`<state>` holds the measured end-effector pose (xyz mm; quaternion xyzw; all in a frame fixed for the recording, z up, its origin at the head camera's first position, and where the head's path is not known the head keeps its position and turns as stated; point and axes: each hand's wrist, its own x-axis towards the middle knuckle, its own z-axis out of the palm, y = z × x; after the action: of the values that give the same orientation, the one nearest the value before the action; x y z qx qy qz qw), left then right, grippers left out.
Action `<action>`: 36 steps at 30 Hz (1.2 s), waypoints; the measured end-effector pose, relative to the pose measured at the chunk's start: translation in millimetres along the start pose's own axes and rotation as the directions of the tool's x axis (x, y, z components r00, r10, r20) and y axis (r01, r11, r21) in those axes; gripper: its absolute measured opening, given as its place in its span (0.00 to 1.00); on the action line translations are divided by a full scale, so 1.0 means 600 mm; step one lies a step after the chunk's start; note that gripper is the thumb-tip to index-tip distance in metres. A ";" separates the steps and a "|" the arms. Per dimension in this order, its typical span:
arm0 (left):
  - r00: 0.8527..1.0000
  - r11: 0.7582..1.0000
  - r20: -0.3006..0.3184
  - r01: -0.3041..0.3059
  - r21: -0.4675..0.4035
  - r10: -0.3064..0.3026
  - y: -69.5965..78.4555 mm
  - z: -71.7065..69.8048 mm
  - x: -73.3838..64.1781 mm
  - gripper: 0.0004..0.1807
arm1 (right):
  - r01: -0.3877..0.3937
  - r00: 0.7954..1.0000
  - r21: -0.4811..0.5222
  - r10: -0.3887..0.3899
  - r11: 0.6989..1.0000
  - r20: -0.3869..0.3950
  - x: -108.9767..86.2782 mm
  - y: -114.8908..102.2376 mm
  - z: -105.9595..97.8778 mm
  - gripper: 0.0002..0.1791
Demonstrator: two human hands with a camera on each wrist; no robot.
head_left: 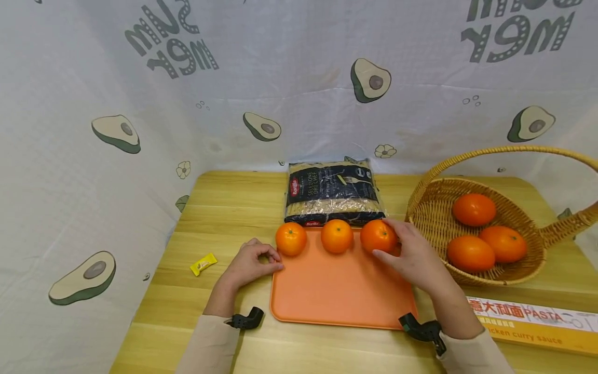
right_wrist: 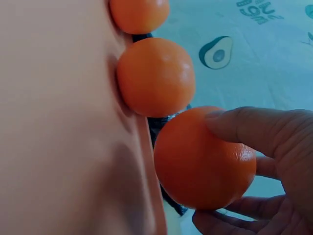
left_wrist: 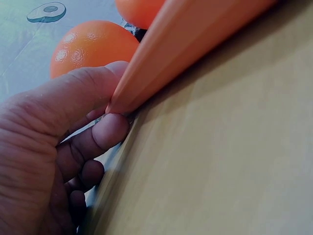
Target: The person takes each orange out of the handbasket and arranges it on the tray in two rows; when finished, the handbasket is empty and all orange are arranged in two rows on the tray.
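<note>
An orange-coloured tray [head_left: 343,291] lies on the wooden table, with three oranges in a row along its far edge. My left hand [head_left: 249,264] pinches the tray's left rim between thumb and fingers, beside the left orange [head_left: 290,239]. The middle orange [head_left: 337,236] is untouched. Around the right orange [head_left: 376,236] my right hand [head_left: 418,259] curls its thumb and fingers. In the right wrist view, the thumb presses on this orange [right_wrist: 200,161] and other fingers lie against its opposite side, partly hidden.
A Barilla pasta bag [head_left: 333,192] lies behind the tray. To the right stands a wicker basket [head_left: 425,239] with a tall handle and three orange fruits. A pasta box [head_left: 537,324] lies in front of it. A small yellow packet [head_left: 203,264] is at left.
</note>
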<state>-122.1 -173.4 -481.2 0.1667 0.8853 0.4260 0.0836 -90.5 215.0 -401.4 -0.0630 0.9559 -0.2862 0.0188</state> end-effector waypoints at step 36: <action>1.000 1.000 0.000 -0.002 0.019 0.002 0.004 0.000 0.000 0.07 | -0.146 0.988 -0.024 0.144 0.989 -0.059 0.009 -0.001 0.034 0.44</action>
<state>-121.4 -172.3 -479.3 0.1685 0.8890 0.4178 0.0818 -94.1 202.9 -417.9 0.0147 0.9620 -0.2723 0.0114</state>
